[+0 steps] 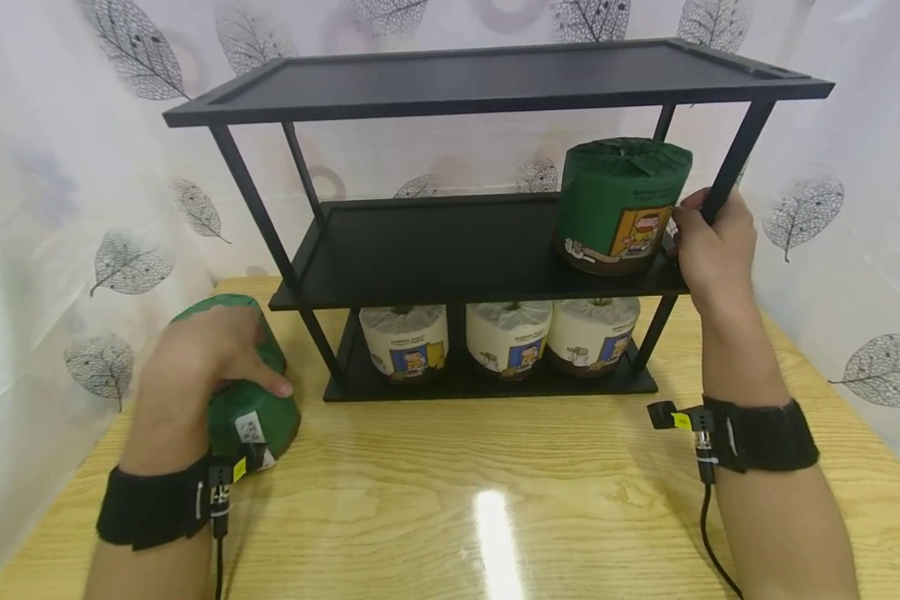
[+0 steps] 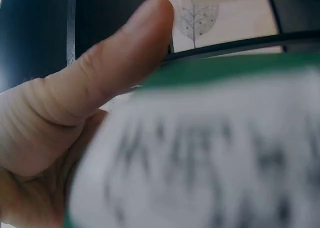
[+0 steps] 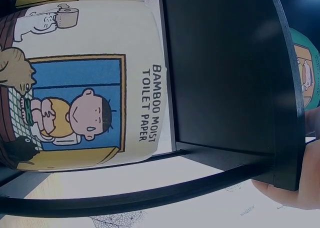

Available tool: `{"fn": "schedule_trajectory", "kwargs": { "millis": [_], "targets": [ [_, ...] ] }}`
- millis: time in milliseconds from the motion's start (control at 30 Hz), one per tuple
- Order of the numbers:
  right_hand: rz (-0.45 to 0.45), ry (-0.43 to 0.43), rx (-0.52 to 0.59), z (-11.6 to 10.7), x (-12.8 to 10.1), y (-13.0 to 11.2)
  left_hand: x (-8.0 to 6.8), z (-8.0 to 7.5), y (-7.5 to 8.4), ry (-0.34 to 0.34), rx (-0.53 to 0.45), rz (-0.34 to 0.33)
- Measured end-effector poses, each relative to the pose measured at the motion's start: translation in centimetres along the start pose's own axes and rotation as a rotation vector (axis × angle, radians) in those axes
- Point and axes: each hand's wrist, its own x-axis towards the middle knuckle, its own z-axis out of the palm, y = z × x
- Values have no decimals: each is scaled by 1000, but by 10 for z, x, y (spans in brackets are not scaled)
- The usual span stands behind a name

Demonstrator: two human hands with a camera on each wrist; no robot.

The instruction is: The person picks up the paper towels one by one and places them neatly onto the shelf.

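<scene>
Head view shows the left hand (image 1: 195, 358) curled over a green toilet roll (image 1: 251, 408) that lies tipped on the tabletop near its left edge, just beside the left end of the black shelf (image 1: 457, 250). The left wrist view confirms the grip: the thumb (image 2: 100, 73) presses along the wrapper, though the print is too blurred to read.

The right hand (image 1: 712, 246) is at the right end of the middle shelf, its fingers touching a second green roll (image 1: 621, 204) that stands upright there and curling near the front right post (image 1: 731, 167). Whether it pinches the roll or only steadies it, I cannot tell.

Three white rolls (image 1: 506, 337) stand in a row on the bottom shelf.

To do the step well, the left hand probably needs to turn its roll upright before lifting, clear the middle shelf's front edge, and set it down beside the standing green roll without knocking it.
</scene>
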Motion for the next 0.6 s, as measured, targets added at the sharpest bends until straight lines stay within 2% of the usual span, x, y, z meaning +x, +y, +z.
{"fn": "schedule_trajectory", "kwargs": {
  "millis": [167,500,600],
  "targets": [
    [3,1,-10,0,0,1,0,2,3,-5,-38,63],
    [-9,7,-22,1,0,1,1,3,12,-37,-47,103],
    [-9,8,-28,1,0,1,3,4,13,-8,-43,94]
  ]
}}
